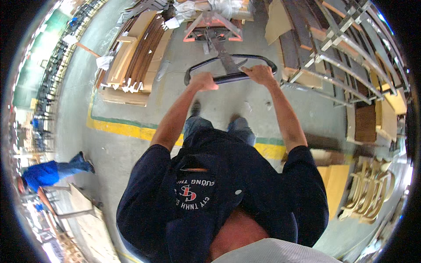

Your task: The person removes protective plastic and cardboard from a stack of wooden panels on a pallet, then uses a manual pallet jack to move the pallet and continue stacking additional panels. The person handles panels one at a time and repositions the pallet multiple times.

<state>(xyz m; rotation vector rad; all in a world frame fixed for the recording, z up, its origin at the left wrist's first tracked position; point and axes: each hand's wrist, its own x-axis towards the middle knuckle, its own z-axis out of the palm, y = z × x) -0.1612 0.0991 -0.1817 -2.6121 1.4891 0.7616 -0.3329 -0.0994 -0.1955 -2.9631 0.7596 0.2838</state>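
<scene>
Both my hands are on the black loop handle (pixel 231 79) of a hand pallet truck (pixel 225 59). My left hand (pixel 204 82) wraps round the near bar at its left end, thumb lying along the bar. At the right end my right hand (pixel 262 75) grips the same bar near the corner. A dark shaft runs from the handle away from me to the truck's red-orange frame (pixel 188 34). Plastic-wrapped goods (pixel 208 6) sit beyond that frame. My arms reach forward, and my feet show on the floor below the handle.
Stacked wooden boards (pixel 131 52) on cardboard stand at the left. A metal rack (pixel 337 72) with long panels fills the right, and curved wooden parts (pixel 367 190) lie behind it. A person in blue (pixel 41 175) is at the far left. A yellow floor line (pixel 118 127) crosses behind my feet.
</scene>
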